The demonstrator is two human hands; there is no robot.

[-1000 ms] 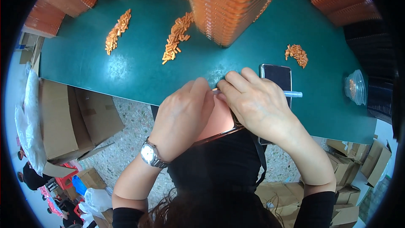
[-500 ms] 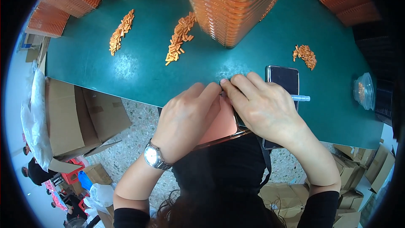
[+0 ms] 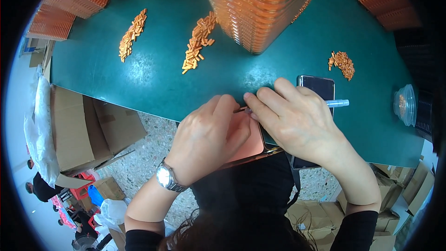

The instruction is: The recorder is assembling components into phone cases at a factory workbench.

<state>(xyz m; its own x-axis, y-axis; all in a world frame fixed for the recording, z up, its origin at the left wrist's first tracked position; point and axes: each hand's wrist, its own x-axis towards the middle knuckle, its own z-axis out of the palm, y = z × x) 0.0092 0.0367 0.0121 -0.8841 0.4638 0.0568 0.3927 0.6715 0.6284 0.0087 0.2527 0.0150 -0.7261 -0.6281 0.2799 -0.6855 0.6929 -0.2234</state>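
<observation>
At the table's front edge lies a shallow pink-orange tray (image 3: 248,145) with a glossy dark rim, partly over my lap. My left hand (image 3: 204,132), a metal watch on its wrist, is closed at the tray's far left part, its fingers bent over the rim. My right hand (image 3: 295,118) meets it at the far edge with thumb and index pinched; what is between these fingertips is too small to tell. A light blue, pen-like stick (image 3: 339,103) pokes out from under the right hand, apparently held in it. Beneath that hand a dark phone (image 3: 318,82) lies partly hidden.
Tall stacks of clear orange trays (image 3: 255,14) stand at the back. Piles of small orange pieces (image 3: 132,35) lie on the green table (image 3: 162,83). A clear round tub (image 3: 405,104) is at the right, an open cardboard box (image 3: 74,130) below the left edge.
Left thumb and fingers have parted slightly over the tray. The right hand and the stick have shifted a little; the whole view has moved slightly.
</observation>
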